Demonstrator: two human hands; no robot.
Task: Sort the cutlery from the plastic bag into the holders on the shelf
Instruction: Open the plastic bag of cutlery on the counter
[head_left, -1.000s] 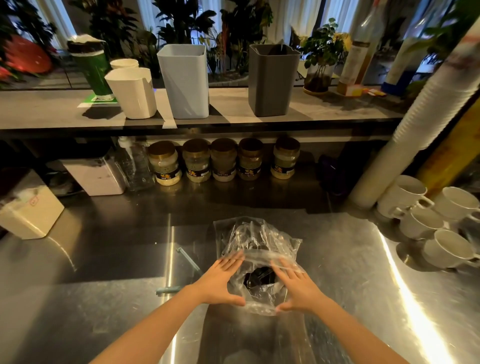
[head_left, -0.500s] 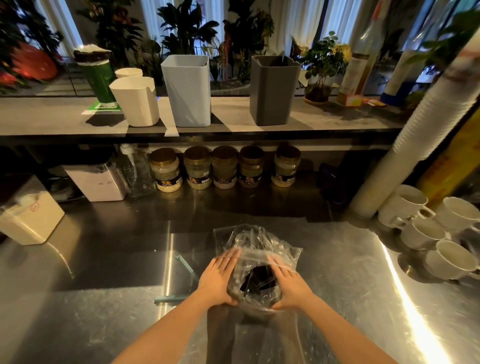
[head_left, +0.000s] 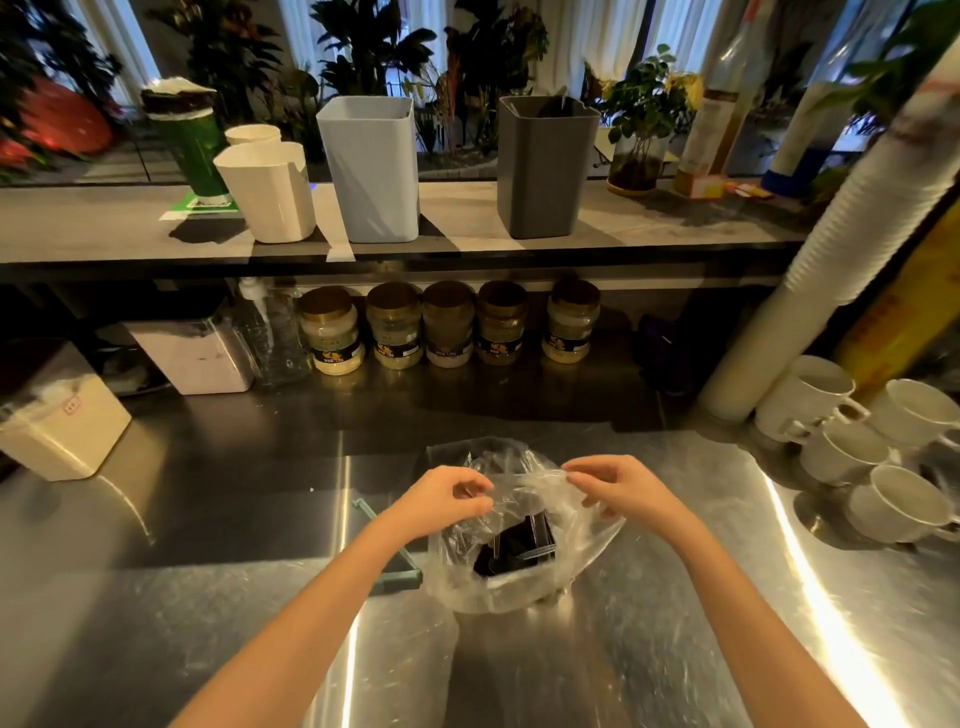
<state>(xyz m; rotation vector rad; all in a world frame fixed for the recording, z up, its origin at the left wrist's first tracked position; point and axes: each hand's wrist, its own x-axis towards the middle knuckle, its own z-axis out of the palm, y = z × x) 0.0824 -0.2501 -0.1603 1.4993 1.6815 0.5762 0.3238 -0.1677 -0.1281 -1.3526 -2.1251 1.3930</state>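
Now pinching rim of clear thin plastic bag (head_left: 589, 551) with left hand (head_left: 441, 500) and right hand (head_left: 626, 493), black plastic cutlery (head_left: 514, 552) lying inside, below and between both.

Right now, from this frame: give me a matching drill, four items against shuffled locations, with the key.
Items
1. plastic bag
2. dark grey holder
3. white mugs
4. gold-lidded jars

Places
A. in a row under the shelf
B. on the shelf, right of the light blue holder
C. on the steel counter, pinched at its mouth by left hand and right hand
D. clustered at the counter's right side

Pairs: 1-C, 2-B, 3-D, 4-A
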